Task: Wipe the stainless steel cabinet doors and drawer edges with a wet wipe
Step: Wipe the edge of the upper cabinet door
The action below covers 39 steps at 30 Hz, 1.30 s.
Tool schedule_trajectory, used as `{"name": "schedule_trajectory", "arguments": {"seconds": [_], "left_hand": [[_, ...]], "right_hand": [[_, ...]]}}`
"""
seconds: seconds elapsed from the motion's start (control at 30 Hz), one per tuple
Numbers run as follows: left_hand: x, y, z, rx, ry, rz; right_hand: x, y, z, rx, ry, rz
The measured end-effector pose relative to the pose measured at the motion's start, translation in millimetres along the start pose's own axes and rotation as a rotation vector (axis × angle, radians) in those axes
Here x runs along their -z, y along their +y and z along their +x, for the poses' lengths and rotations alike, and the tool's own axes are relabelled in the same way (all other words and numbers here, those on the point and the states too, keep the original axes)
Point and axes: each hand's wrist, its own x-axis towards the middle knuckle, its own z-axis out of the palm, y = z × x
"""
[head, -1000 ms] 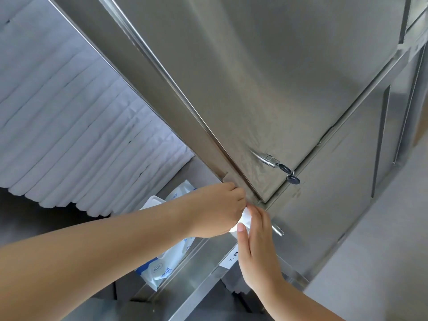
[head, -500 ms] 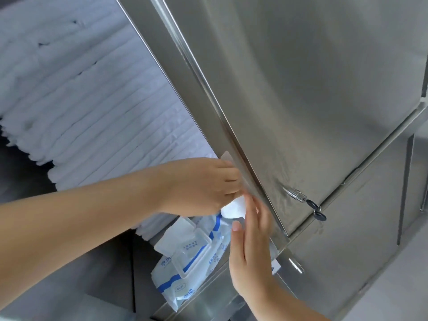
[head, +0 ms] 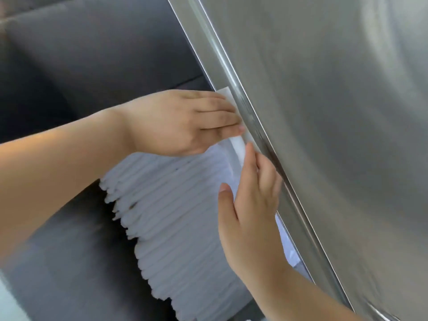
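Stainless steel fills the right side of the view: the cabinet door [head: 324, 112] stands open, and its folded door edge [head: 223, 63] runs as a long line from 11 o'clock down to 5 o'clock. The wet wipe [head: 238, 147] lies along that edge with the same long axis. One white corner shows at the 12 o'clock side of the left grip [head: 180, 121] and its lower end hangs at the 5 o'clock side.

Half a second ago both hands worked lower on the edge, close to the lock and key, with a pack of wipes below them. Now they have travelled up the edge. The lock and pack are out of view, and the pleated white stack [head: 185, 205] that was above the left wrist sits below it.

The left grip is released, its fingers [head: 220, 112] laid straight and flat, pointing to 3 o'clock and pressing the wipe onto the edge. The right grip [head: 252, 205] is released too. Its fingers [head: 249, 150] stretch straight towards 12 o'clock along the edge, the tips touching the wipe's lower end, and the thumb stands apart at 9 o'clock. Behind the hands is the dark cabinet interior [head: 92, 54].
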Motion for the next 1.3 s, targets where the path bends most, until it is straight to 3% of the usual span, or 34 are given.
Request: {"name": "schedule_trajectory", "arguments": {"seconds": [0.17, 0.4, 0.73, 1.03, 1.3], "left_hand": [[35, -53, -14, -0.012, 0.040, 0.222], [61, -93, -30, 0.172, -0.012, 0.291], [73, -121, -22, 0.385, -0.046, 0.301], [61, -91, -10, 0.256, 0.034, 0.203], [34, -30, 9, 0.077, 0.032, 0.083]], "right_hand": [[-10, -31, 54, 0.112, -0.040, 0.056], [-17, -65, 112, 0.247, -0.048, 0.048], [-9, -90, 163, 0.277, -0.087, 0.025], [2, -52, 122, 0.384, -0.084, -0.117], [18, 8, 48, 0.314, -0.115, -0.246]]}}
